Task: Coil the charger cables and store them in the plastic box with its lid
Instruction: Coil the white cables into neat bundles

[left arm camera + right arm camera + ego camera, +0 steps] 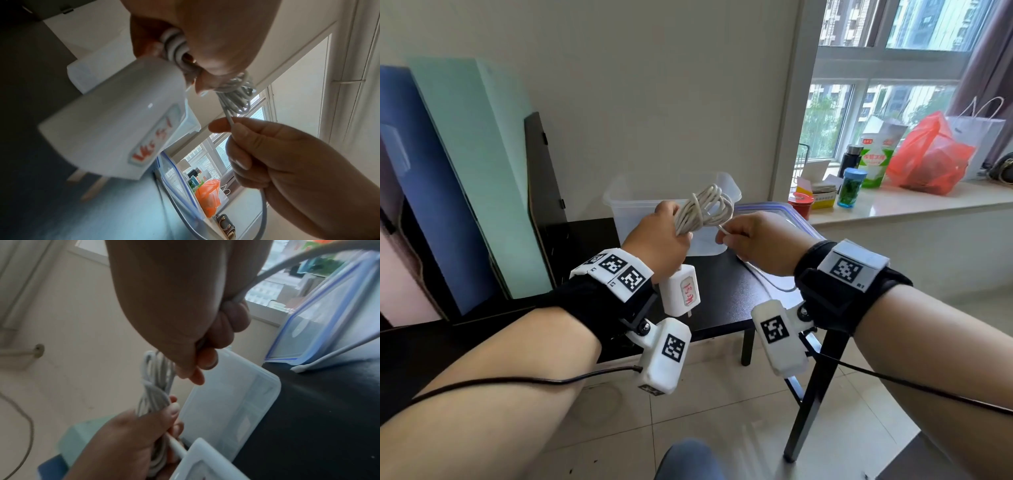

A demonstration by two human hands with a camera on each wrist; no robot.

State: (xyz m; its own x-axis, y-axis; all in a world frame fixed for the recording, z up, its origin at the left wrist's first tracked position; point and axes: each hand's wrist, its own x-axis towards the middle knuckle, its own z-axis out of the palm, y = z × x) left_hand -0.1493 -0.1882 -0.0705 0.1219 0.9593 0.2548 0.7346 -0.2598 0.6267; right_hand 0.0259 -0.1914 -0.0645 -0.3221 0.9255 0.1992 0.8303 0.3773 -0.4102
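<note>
My left hand (661, 236) grips a bundle of coiled white charger cable (705, 209), held up above the black table. The white plug adapter (679, 289) with red writing hangs below that fist, also large in the left wrist view as the adapter (111, 123). My right hand (753, 240) pinches the cable's loose strand (230, 121) just right of the bundle, and the rest of the strand trails down to the table. Behind the hands stands the clear plastic box (640, 195), open. Its blue-rimmed lid (774, 209) lies flat to the box's right.
The black table (726, 294) ends just before my wrists, with tiled floor below. Boards lean on the wall at left (482, 178). The window sill at right carries a red bag (928, 157), bottles and jars (854, 181).
</note>
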